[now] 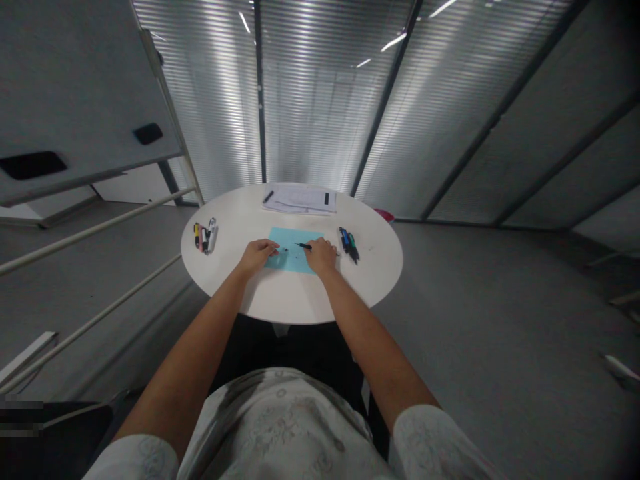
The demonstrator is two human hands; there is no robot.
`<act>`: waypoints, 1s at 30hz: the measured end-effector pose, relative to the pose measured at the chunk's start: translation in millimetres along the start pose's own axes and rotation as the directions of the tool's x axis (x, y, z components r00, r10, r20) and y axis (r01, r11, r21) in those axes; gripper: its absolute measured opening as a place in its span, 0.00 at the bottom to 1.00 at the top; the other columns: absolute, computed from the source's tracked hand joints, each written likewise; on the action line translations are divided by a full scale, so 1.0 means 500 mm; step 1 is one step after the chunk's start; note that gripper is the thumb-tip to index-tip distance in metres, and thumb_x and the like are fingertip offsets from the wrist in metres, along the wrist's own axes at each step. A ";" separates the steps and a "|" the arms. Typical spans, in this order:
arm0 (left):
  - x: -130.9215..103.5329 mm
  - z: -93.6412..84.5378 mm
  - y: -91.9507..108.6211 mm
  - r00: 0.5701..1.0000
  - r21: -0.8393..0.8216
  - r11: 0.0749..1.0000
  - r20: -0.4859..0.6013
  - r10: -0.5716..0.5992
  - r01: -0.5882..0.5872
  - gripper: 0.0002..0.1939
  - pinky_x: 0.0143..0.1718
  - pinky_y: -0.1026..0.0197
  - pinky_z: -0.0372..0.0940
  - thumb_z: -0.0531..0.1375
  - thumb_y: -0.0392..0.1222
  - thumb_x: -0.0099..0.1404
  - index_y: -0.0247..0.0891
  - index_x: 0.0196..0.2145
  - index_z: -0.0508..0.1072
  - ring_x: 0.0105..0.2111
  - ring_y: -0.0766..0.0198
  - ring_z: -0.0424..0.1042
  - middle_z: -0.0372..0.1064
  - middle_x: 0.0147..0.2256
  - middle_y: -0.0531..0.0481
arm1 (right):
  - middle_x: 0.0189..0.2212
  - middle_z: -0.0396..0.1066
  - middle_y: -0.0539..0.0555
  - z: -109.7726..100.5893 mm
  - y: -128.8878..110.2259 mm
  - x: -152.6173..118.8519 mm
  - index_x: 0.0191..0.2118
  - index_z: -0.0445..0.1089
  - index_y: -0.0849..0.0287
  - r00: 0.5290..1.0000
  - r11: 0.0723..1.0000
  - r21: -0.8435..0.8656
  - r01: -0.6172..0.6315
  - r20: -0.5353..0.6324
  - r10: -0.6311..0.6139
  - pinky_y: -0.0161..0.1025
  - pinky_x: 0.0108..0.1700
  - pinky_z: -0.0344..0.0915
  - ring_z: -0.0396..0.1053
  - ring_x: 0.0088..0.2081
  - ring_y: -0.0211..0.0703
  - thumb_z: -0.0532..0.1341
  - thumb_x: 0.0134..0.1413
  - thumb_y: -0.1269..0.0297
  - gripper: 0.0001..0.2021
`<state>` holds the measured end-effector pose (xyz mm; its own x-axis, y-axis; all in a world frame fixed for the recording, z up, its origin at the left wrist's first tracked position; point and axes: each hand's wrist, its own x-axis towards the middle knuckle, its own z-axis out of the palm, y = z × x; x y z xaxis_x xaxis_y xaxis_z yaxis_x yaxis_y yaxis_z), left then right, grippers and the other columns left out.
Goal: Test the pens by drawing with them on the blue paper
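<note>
A light blue sheet [289, 265] lies on the round white table [295, 303] in front of me. My right hand [324, 255] is closed around a slim black pen [303, 246], whose thin tip points left over the sheet. My left hand [258, 255] rests at the sheet's left edge with its fingers pinched together. Something small and clear or pale may be at those fingertips, too small to name. Between the hands, a few tiny dark bits [286, 250] lie on the blue sheet.
Several dark pens [349, 245] lie to the right of the sheet. Several markers [205, 236] are grouped at the table's left. Papers [300, 199] with dark items on them lie at the far edge. A whiteboard stand's rail [95, 230] runs at the left.
</note>
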<state>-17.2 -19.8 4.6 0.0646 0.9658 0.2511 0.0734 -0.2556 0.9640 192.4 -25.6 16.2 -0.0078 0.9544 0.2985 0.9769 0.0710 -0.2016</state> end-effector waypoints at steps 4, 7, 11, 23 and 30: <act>0.000 0.003 0.000 1.000 0.060 0.998 -0.007 0.003 -0.003 0.11 0.32 0.58 0.63 0.64 0.47 0.52 0.37 0.29 0.79 0.26 0.62 0.67 0.74 0.25 0.47 | 0.45 0.71 0.59 0.003 0.003 0.003 0.45 0.74 0.54 1.000 1.000 0.008 0.007 -0.004 -0.007 0.47 0.48 0.59 0.65 0.49 0.52 0.56 0.64 0.60 0.12; -0.002 0.003 0.003 1.000 0.088 0.996 -0.016 -0.002 0.004 0.12 0.33 0.57 0.63 0.64 0.49 0.53 0.37 0.29 0.79 0.26 0.62 0.68 0.74 0.25 0.47 | 0.45 0.71 0.58 0.000 0.001 0.003 0.45 0.74 0.54 1.000 0.999 0.041 0.019 -0.003 -0.019 0.47 0.49 0.58 0.64 0.49 0.51 0.56 0.63 0.61 0.11; -0.001 0.002 0.000 1.000 0.115 0.993 -0.010 0.023 -0.021 0.15 0.31 0.56 0.62 0.65 0.48 0.53 0.36 0.34 0.79 0.26 0.62 0.68 0.73 0.26 0.46 | 0.45 0.71 0.55 -0.005 -0.007 -0.001 0.45 0.73 0.54 0.988 0.979 0.146 0.144 -0.073 -0.134 0.44 0.50 0.57 0.63 0.49 0.48 0.57 0.62 0.66 0.09; -0.004 0.003 0.007 0.992 0.171 0.984 0.121 0.026 -0.047 0.15 0.28 0.62 0.58 0.67 0.50 0.50 0.35 0.30 0.78 0.24 0.65 0.66 0.72 0.25 0.50 | 0.40 0.72 0.54 0.027 -0.029 0.005 0.43 0.73 0.56 0.885 0.795 0.393 0.462 -0.143 -0.444 0.41 0.49 0.59 0.64 0.44 0.46 0.56 0.61 0.69 0.09; 0.000 -0.007 0.006 0.999 -0.117 0.993 -0.033 -0.004 0.000 0.14 0.34 0.58 0.63 0.69 0.48 0.49 0.36 0.29 0.75 0.27 0.65 0.69 0.76 0.29 0.46 | 0.47 0.70 0.54 -0.007 -0.033 -0.019 0.64 0.58 0.42 0.944 0.901 0.279 0.331 -0.094 -0.317 0.45 0.50 0.55 0.63 0.49 0.50 0.53 0.64 0.46 0.25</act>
<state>-20.3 -20.5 7.7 0.0313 0.9678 0.2497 -0.0440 -0.2483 0.9677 176.8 -36.8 20.0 -0.2972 0.8506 0.4337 0.8185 0.4609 -0.3431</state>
